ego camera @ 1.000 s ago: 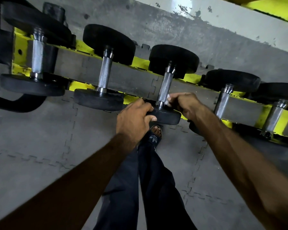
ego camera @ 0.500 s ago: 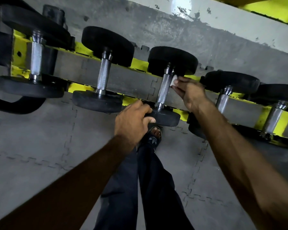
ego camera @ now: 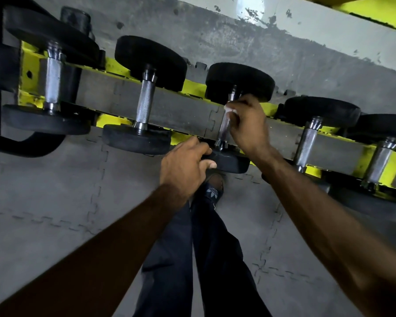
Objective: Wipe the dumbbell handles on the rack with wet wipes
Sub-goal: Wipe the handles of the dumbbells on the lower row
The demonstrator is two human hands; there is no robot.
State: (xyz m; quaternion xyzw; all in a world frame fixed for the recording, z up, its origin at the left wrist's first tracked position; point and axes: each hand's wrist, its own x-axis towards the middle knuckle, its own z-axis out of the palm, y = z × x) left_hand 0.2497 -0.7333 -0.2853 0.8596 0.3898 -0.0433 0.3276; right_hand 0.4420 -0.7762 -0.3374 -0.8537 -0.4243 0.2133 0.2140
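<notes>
While my left hand (ego camera: 186, 166) is gripping the near plate (ego camera: 231, 161), my right hand (ego camera: 248, 124) is pinching a wet wipe (ego camera: 231, 110) against the third of five dumbbell handles (ego camera: 224, 124).

A yellow rack (ego camera: 193, 86) with 2 parallel rails carries 5 dumbbells side by side, their black end weights resting on the rails. The third dumbbell (ego camera: 239, 84) sits between a knurled-handled one (ego camera: 146, 106) and another (ego camera: 306, 143).

white wet wipe (ego camera: 231, 110): mostly hidden inside right hand (ego camera: 249, 124) | knurled steel handle (ego camera: 224, 124) of the held dumbbell: upper part covered by that hand, motion-blurred | rightmost black dumbbell plate (ego camera: 384, 128), right of that handle: cut off by frame edge
</notes>
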